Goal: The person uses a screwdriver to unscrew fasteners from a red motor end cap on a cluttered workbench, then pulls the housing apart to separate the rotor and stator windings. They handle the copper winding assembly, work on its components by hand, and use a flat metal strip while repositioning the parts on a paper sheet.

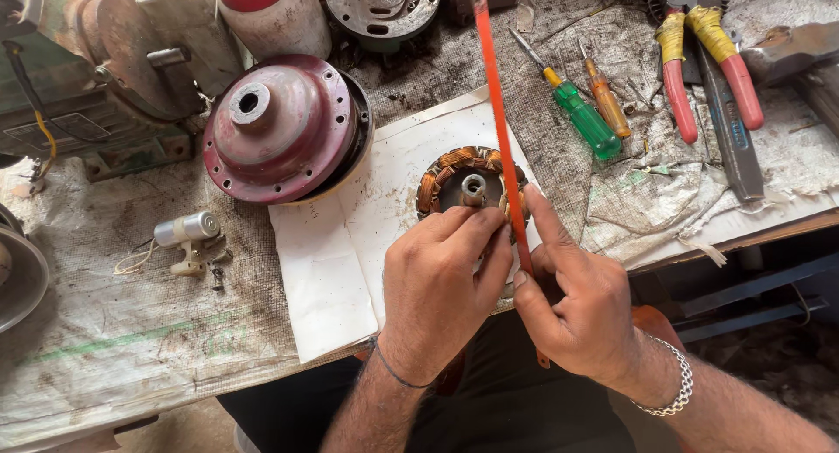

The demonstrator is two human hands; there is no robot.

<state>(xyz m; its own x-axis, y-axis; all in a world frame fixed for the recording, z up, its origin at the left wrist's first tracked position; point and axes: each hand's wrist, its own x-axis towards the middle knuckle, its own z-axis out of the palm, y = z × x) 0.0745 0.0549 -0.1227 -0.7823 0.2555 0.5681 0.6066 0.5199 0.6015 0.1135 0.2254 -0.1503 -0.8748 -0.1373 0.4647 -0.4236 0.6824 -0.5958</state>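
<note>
A round motor stator (454, 175) with copper windings and a metal hub lies on a white paper sheet (336, 252) on the bench. My left hand (437, 287) rests over its near edge, fingers curled on it. My right hand (581, 300) grips a long thin orange blade (494, 103), index finger stretched along it. The blade runs from my hand up across the right side of the stator and away over the bench.
A maroon round motor cover (280, 125) sits left of the paper. A small capacitor and screws (188, 235) lie further left. Green (581, 117) and orange (607, 103) screwdrivers and red-handled pliers (708, 60) lie at the right. The bench edge (743, 235) drops off at the right.
</note>
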